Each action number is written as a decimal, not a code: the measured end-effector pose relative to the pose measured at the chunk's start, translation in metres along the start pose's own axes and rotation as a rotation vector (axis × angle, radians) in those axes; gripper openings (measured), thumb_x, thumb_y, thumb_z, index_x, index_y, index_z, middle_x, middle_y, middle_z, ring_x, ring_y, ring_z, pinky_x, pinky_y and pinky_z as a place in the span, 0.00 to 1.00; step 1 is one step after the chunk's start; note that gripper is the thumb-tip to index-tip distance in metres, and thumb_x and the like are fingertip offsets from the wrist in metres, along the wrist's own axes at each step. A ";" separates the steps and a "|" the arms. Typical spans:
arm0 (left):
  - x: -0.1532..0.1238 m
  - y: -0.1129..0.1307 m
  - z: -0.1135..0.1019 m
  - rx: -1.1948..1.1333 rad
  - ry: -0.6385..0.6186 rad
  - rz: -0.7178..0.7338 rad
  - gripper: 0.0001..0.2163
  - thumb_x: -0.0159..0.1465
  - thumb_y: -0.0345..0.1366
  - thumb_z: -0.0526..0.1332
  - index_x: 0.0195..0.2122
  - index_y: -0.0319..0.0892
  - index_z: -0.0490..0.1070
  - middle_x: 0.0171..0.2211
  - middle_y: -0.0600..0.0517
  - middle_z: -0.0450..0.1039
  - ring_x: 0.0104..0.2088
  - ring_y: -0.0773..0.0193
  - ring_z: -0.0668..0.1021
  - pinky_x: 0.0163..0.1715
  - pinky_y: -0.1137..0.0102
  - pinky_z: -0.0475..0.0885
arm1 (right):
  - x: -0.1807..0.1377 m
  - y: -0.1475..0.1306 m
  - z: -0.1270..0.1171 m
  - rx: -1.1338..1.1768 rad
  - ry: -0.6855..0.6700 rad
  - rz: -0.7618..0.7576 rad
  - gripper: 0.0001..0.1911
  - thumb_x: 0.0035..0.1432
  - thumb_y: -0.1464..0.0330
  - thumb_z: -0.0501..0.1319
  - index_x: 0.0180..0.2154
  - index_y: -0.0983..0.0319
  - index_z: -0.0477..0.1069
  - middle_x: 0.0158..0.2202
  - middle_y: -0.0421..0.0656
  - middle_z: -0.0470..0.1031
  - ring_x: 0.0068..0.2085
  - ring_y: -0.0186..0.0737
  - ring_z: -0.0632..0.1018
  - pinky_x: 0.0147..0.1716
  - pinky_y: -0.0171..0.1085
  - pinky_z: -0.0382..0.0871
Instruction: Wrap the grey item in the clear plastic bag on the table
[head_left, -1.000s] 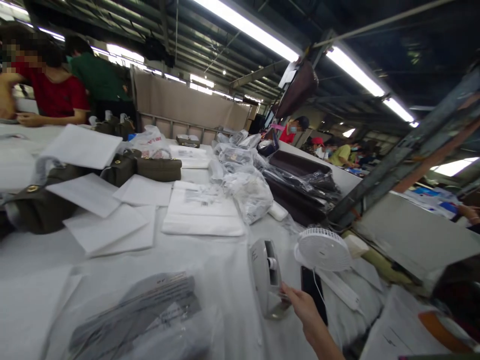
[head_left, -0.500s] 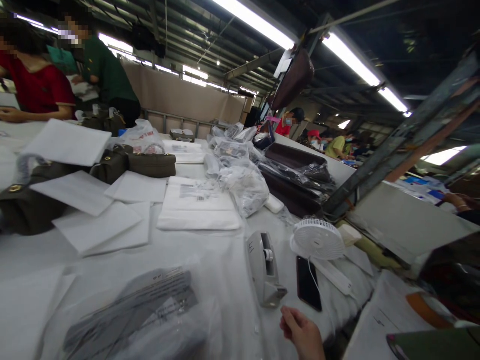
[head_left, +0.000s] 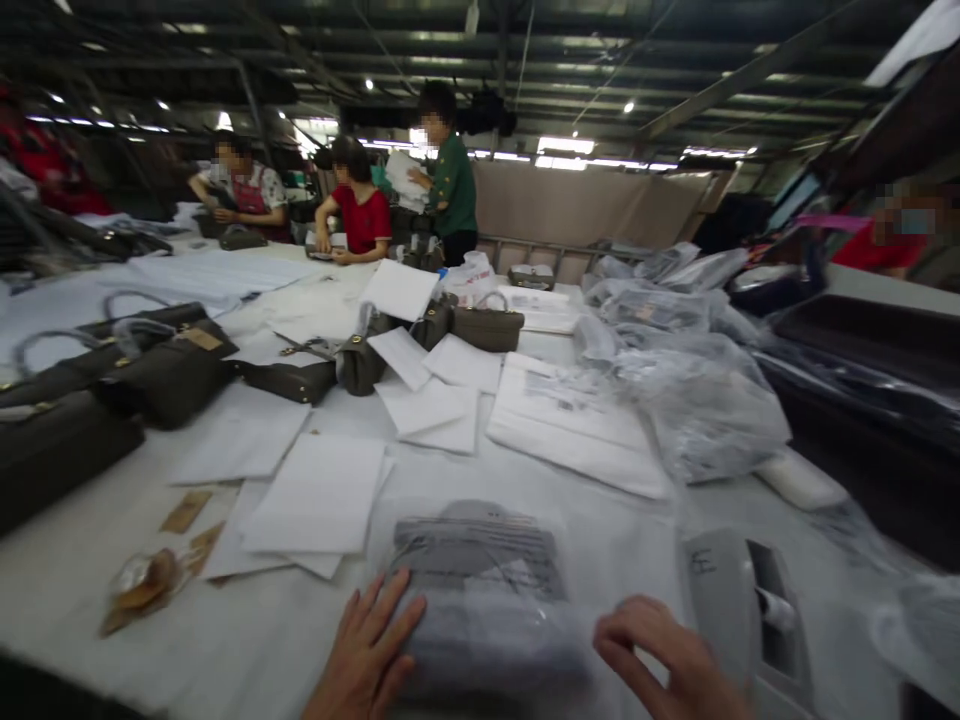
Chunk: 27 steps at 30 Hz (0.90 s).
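My left hand [head_left: 371, 645] lies flat with fingers spread on the near left edge of a clear plastic bag [head_left: 487, 590] holding something grey and folded. My right hand [head_left: 664, 650] hovers at the bag's right side, fingers curled loosely, nothing visibly in them. A white tape dispenser [head_left: 739, 610] stands just right of that hand. The picture is blurred by motion.
White paper sheets [head_left: 319, 490] and dark olive handbags [head_left: 161, 370] cover the white table [head_left: 262, 630]. A heap of clear plastic bags [head_left: 697, 400] lies to the right. Small brown tags [head_left: 146, 580] lie at the near left. Three people [head_left: 360, 210] work at the far end.
The view has swung left. My right hand left the tape dispenser and came back to the plastic bag; my left hand has come into view and rests on the bag.
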<state>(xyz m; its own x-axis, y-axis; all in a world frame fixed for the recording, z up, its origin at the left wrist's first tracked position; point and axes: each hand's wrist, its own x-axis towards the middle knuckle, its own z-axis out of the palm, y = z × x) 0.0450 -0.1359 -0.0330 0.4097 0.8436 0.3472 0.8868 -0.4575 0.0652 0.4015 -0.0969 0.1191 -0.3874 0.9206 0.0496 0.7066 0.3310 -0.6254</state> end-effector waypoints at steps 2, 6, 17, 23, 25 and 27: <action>0.000 0.004 -0.003 -0.060 -0.012 -0.022 0.24 0.68 0.37 0.51 0.65 0.52 0.48 0.66 0.46 0.54 0.64 0.50 0.60 0.52 0.48 0.69 | 0.047 -0.048 0.001 -0.048 -0.274 -0.293 0.12 0.64 0.65 0.53 0.30 0.58 0.72 0.28 0.40 0.76 0.34 0.38 0.75 0.44 0.39 0.65; -0.001 0.008 -0.004 -0.193 -0.028 -0.089 0.25 0.68 0.36 0.51 0.65 0.54 0.47 0.67 0.48 0.52 0.65 0.51 0.57 0.55 0.42 0.64 | 0.120 -0.104 0.025 -0.231 -0.633 -0.622 0.08 0.61 0.69 0.59 0.30 0.58 0.74 0.30 0.38 0.78 0.36 0.37 0.76 0.45 0.39 0.62; 0.000 0.009 0.000 -0.272 -0.006 -0.125 0.23 0.66 0.32 0.53 0.62 0.52 0.55 0.67 0.48 0.51 0.66 0.50 0.54 0.57 0.40 0.60 | 0.176 -0.132 0.093 -0.784 -0.901 -0.742 0.10 0.57 0.65 0.60 0.28 0.61 0.78 0.28 0.47 0.80 0.31 0.46 0.78 0.29 0.39 0.64; -0.004 0.008 0.019 -0.134 0.068 -0.084 0.33 0.58 0.25 0.57 0.62 0.61 0.54 0.68 0.47 0.47 0.64 0.43 0.56 0.53 0.40 0.63 | 0.190 -0.139 0.100 -0.824 -0.943 -0.705 0.11 0.54 0.65 0.60 0.34 0.63 0.79 0.29 0.48 0.80 0.28 0.45 0.78 0.22 0.36 0.61; -0.006 0.006 0.025 -0.123 0.115 -0.039 0.33 0.58 0.25 0.57 0.62 0.60 0.54 0.69 0.46 0.43 0.65 0.43 0.55 0.51 0.41 0.65 | 0.196 -0.137 0.104 -0.806 -0.978 -0.688 0.11 0.52 0.63 0.61 0.34 0.61 0.79 0.29 0.46 0.80 0.27 0.44 0.77 0.19 0.35 0.58; -0.007 0.004 0.030 -0.120 0.158 -0.006 0.33 0.58 0.26 0.57 0.63 0.59 0.53 0.69 0.45 0.40 0.65 0.41 0.54 0.50 0.42 0.67 | 0.201 -0.133 0.107 -0.764 -1.011 -0.673 0.12 0.53 0.61 0.61 0.36 0.58 0.79 0.29 0.42 0.80 0.26 0.41 0.77 0.19 0.34 0.56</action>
<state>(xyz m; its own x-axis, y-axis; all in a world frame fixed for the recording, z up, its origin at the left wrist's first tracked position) 0.0517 -0.1353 -0.0639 0.3572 0.7960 0.4887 0.8533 -0.4908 0.1758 0.1664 0.0219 0.1285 -0.7880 0.1144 -0.6050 0.2362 0.9636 -0.1254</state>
